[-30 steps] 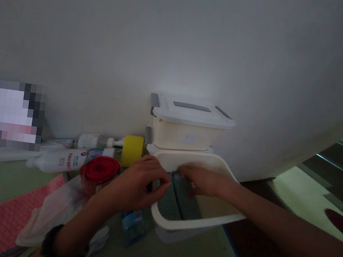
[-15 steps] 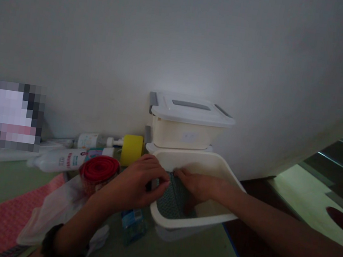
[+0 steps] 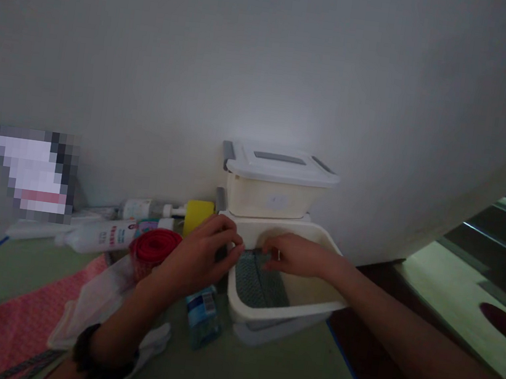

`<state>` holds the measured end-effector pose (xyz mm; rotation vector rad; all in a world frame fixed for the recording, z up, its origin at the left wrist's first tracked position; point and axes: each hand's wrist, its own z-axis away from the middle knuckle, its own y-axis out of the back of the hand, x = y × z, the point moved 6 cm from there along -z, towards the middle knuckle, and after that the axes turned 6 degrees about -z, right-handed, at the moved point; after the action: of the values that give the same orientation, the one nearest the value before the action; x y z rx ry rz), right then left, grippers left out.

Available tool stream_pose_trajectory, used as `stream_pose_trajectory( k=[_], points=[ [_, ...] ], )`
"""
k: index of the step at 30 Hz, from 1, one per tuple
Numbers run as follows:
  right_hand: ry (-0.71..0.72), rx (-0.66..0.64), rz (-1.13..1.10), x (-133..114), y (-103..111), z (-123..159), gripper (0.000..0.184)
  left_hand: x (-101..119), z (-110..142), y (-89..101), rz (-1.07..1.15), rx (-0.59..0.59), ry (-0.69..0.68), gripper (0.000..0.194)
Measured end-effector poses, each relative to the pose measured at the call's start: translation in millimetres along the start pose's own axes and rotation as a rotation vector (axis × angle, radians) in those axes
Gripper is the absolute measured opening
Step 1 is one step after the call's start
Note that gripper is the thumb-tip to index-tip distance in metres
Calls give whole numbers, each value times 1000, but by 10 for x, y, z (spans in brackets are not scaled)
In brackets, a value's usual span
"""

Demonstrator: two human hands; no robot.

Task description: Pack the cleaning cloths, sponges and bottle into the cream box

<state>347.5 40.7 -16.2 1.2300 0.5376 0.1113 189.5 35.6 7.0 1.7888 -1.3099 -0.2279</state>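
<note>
A cream plastic bin point(image 3: 264, 313) stands lidless on the green table. A grey-green textured cloth point(image 3: 263, 284) lies folded in its left part. My right hand point(image 3: 298, 256) is over the inside of the bin, just above the cloth, its fingers bent and apart from the thumb. My left hand point(image 3: 205, 251) hovers at the bin's left rim, thumb and forefinger brought together; whether something small is between them cannot be made out. Beneath my left hand lies a clear bottle with a blue label point(image 3: 203, 316).
Behind the bin sits a lidded cream box point(image 3: 275, 195) against the wall. Leftward are a red roll point(image 3: 156, 246), white bottle point(image 3: 102, 237), yellow object point(image 3: 198, 216), pump bottle point(image 3: 137, 207), pink cloth point(image 3: 27, 309) and white mesh bag point(image 3: 96, 299). The table's blue edge point(image 3: 348, 370) is at right.
My right hand has lifted up off the cloth in the bin, and its fingers have come away from it. The left hand has shifted slightly left. The view has moved a little.
</note>
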Motion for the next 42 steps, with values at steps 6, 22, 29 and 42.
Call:
stream_pose_trajectory(
  k=[6, 22, 29, 42],
  points=[
    [13, 212, -80, -359, 285, 126, 23, -38, 149, 360, 26, -12, 39, 9],
    [262, 495, -315, -1688, 116, -306, 11, -660, 1104, 1125, -162, -138, 336, 15],
    [305, 620, -375, -1657, -320, -507, 8, -922, 1121, 941, -173, 46, 380, 19],
    [23, 309, -106, -1683, -385, -895, 46, -1043, 1034, 969, -145, -496, 458, 27]
  ],
)
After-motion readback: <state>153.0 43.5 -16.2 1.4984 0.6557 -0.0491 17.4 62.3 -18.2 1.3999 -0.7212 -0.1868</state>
